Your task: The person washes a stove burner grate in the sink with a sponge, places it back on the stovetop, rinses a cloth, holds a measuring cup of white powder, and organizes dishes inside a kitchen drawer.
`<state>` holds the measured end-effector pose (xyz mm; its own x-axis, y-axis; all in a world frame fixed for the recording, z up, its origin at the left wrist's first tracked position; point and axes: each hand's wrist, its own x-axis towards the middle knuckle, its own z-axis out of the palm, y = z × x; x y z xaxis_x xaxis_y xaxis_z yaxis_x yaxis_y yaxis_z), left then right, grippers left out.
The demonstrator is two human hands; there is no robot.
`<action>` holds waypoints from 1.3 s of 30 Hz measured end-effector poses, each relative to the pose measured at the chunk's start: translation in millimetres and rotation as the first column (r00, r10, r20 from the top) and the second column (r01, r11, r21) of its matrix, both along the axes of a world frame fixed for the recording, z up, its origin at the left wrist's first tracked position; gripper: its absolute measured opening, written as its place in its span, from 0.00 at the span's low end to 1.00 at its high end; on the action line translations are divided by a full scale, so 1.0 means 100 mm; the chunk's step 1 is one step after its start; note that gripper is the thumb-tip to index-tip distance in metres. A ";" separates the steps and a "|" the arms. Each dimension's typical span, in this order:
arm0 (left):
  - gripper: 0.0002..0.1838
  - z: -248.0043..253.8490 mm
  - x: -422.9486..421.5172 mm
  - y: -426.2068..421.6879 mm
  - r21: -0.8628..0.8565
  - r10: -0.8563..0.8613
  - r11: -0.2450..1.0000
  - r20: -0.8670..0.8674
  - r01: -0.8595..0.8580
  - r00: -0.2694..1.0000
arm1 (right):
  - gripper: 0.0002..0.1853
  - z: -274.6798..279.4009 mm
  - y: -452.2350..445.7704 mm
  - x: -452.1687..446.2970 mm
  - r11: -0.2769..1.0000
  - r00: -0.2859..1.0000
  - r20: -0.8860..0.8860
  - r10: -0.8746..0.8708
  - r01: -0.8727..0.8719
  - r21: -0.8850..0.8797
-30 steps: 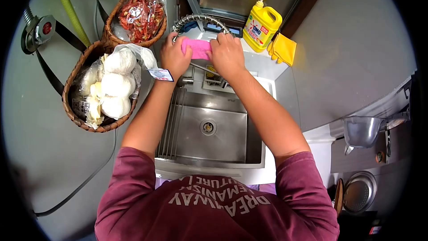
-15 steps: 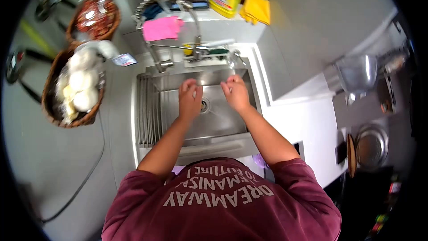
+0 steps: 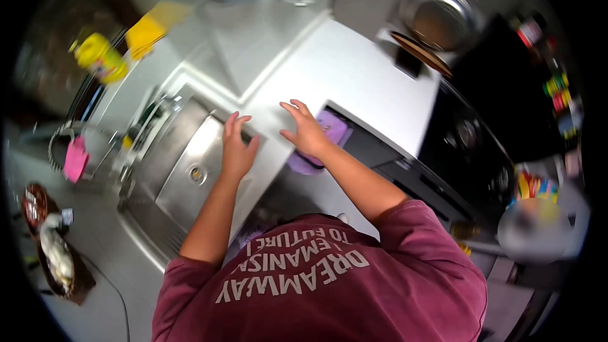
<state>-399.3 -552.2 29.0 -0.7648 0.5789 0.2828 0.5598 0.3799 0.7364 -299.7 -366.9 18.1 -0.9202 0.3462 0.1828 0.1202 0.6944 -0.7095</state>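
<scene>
My left hand (image 3: pixel 237 152) is raised over the right side of the steel sink (image 3: pixel 171 183), empty, with its fingers apart. Level with it and to the right, my right hand (image 3: pixel 306 132) also holds nothing, its fingers spread. It hovers near the counter's front edge, with a purple thing (image 3: pixel 334 128), perhaps a cloth, just beyond it; I cannot tell whether they touch. The sink's drain (image 3: pixel 197 174) shows beside my left forearm.
A white counter (image 3: pixel 354 76) runs from the sink to a black stove (image 3: pixel 462 133). A steel pan (image 3: pixel 440 16) stands behind. A yellow bottle (image 3: pixel 100 58), yellow gloves (image 3: pixel 147 33) and a pink cloth (image 3: pixel 76 159) are around the sink. A basket (image 3: pixel 76 282) sits at lower left.
My view and body have turned right, so the sink now lies to the left and the counter and stove have come into view. My hands have moved off the sink's middle, fingers more spread.
</scene>
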 end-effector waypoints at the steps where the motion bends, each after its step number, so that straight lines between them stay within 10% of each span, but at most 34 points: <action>1: 0.23 0.00 0.13 0.23 0.020 -0.051 0.998 -0.035 0.052 0.998 | 0.36 0.04 0.19 0.24 0.998 0.998 -0.001 -0.056 0.056 -0.026; 9: 0.21 0.22 2.21 2.32 0.057 -0.562 0.823 -0.068 0.566 0.824 | 0.35 0.09 1.73 2.97 0.853 0.851 -0.080 -0.520 0.510 -0.113; 17: 0.21 0.43 4.39 3.82 0.055 -0.919 0.378 -0.098 0.924 0.382 | 0.28 0.43 2.05 5.61 0.364 0.348 -0.143 -0.926 0.926 -0.099; 39: 0.19 0.29 7.19 6.12 0.181 -0.985 -0.172 -0.042 0.968 -0.167 | 0.18 0.59 2.77 8.29 -0.324 -0.343 -0.059 -0.938 0.922 -0.211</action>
<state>320.1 59.5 58.4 0.6357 0.6511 0.4147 0.1382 -0.6246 0.7686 529.7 -89.4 77.2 0.6672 0.7276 0.1595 0.4726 -0.2480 -0.8457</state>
